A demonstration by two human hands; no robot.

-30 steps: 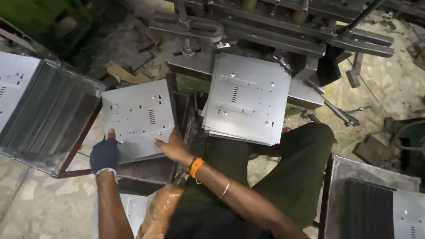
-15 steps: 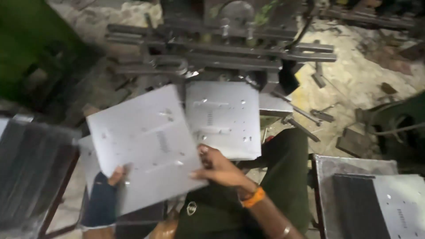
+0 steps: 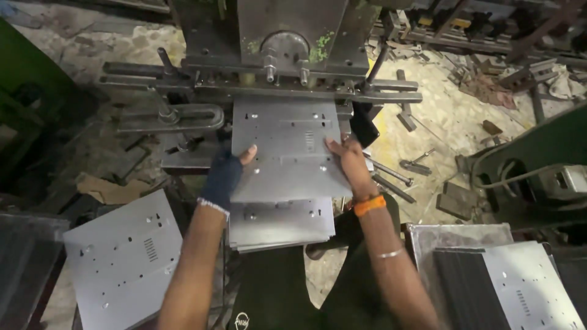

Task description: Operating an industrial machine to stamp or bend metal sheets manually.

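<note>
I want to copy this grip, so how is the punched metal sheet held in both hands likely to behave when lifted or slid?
The metal sheet looks stiff: it stays flat though the left hand and right hand hold only its side edges. It is thin, so probably light. Its smooth grey face may slide easily over the stack of sheets beneath, and its edges could be sharp.

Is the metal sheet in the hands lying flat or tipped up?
Flat. The metal sheet lies level on the press bed, left hand and right hand on its side edges.
</note>
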